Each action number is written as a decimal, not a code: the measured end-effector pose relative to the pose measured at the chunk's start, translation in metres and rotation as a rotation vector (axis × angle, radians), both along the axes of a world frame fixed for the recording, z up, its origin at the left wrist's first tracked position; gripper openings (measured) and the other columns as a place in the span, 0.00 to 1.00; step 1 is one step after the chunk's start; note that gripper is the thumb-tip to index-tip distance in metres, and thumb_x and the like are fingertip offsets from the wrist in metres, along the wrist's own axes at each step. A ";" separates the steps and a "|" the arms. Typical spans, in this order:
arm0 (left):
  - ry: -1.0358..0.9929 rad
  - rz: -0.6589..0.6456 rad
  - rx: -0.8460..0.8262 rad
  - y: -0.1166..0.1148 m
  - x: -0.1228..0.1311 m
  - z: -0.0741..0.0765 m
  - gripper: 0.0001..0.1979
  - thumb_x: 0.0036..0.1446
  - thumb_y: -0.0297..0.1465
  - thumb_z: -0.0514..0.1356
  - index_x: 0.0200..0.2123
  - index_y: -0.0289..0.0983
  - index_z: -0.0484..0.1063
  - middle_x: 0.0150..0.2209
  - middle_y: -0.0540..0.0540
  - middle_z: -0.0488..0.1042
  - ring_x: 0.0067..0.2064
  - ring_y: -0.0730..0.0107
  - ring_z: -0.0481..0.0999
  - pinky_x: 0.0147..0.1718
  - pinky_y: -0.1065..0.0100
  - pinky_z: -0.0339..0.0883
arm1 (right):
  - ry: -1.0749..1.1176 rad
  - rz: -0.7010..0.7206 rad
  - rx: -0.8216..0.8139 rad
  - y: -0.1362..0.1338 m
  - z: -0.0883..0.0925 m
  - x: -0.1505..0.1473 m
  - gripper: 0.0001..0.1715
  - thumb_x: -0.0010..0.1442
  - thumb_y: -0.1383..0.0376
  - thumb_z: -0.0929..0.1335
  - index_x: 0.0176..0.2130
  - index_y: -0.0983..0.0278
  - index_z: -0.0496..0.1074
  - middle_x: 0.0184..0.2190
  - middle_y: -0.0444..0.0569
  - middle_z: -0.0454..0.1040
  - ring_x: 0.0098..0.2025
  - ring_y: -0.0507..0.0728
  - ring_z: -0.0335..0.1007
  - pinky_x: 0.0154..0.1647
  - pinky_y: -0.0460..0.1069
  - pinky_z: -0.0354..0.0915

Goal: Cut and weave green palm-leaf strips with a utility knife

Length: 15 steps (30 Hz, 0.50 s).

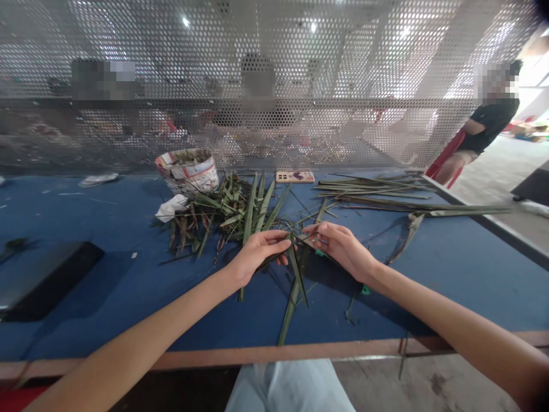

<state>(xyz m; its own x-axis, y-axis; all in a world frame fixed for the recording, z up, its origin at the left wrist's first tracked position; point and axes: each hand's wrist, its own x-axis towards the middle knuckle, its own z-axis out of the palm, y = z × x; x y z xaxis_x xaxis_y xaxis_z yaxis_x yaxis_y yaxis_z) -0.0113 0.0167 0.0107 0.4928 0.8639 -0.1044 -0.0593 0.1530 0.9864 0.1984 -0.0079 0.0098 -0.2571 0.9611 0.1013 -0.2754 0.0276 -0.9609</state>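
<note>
Above the blue tabletop, my left hand (pixel 262 253) pinches a long green leaf strip (pixel 297 269) between thumb and fingers. One end of that strip hangs down in front of the hand. Just to the right, my right hand (pixel 341 246) has its thumb and fingertips closed at the other side of the leaf work; a thin light piece shows by its fingers, too small to name. Below both hands another leaf strip (pixel 289 312) slants toward the table's front edge. A heap of cut green leaves (pixel 231 212) lies just beyond my left hand.
A paper-wrapped bucket (pixel 189 171) and a phone (pixel 295 177) stand along the perforated metal screen (pixel 334 74). Long leaf strips (pixel 373 189) lie at the back right, near a dried curled leaf (pixel 405 237). A black box-like object (pixel 51 280) sits left. A person (pixel 489 123) sits beyond the table's right end.
</note>
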 end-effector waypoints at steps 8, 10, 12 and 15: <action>-0.011 -0.102 -0.003 0.000 -0.001 -0.005 0.15 0.49 0.34 0.68 0.40 0.34 0.74 0.32 0.48 0.77 0.24 0.74 0.74 0.28 0.69 0.67 | 0.147 0.075 -0.121 0.001 -0.004 -0.001 0.09 0.55 0.60 0.72 0.33 0.64 0.74 0.27 0.43 0.69 0.27 0.47 0.62 0.30 0.43 0.61; -0.015 -0.092 -0.001 0.001 -0.001 -0.004 0.15 0.49 0.34 0.68 0.39 0.34 0.74 0.31 0.48 0.76 0.24 0.75 0.73 0.28 0.69 0.67 | 0.093 0.035 -0.115 0.002 -0.005 -0.001 0.12 0.53 0.61 0.73 0.39 0.63 0.75 0.28 0.43 0.71 0.28 0.47 0.65 0.33 0.43 0.62; -0.030 -0.075 -0.006 0.001 -0.001 -0.003 0.15 0.49 0.34 0.68 0.39 0.34 0.74 0.32 0.48 0.77 0.24 0.75 0.73 0.27 0.69 0.67 | 0.042 -0.006 -0.108 0.002 -0.005 0.000 0.19 0.52 0.61 0.74 0.44 0.61 0.74 0.29 0.43 0.74 0.30 0.48 0.68 0.36 0.45 0.63; -0.068 -0.053 -0.024 0.001 -0.001 0.001 0.14 0.49 0.33 0.67 0.38 0.33 0.74 0.34 0.46 0.77 0.24 0.76 0.72 0.26 0.70 0.67 | -0.087 -0.081 -0.040 0.002 -0.003 0.001 0.17 0.52 0.58 0.73 0.41 0.62 0.75 0.30 0.45 0.76 0.30 0.50 0.69 0.35 0.46 0.64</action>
<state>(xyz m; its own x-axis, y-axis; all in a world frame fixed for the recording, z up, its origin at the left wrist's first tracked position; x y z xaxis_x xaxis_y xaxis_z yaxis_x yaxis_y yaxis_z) -0.0121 0.0181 0.0112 0.5446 0.8339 -0.0891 -0.1173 0.1809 0.9765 0.1997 -0.0056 0.0065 -0.1842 0.9819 0.0436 -0.1894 0.0081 -0.9819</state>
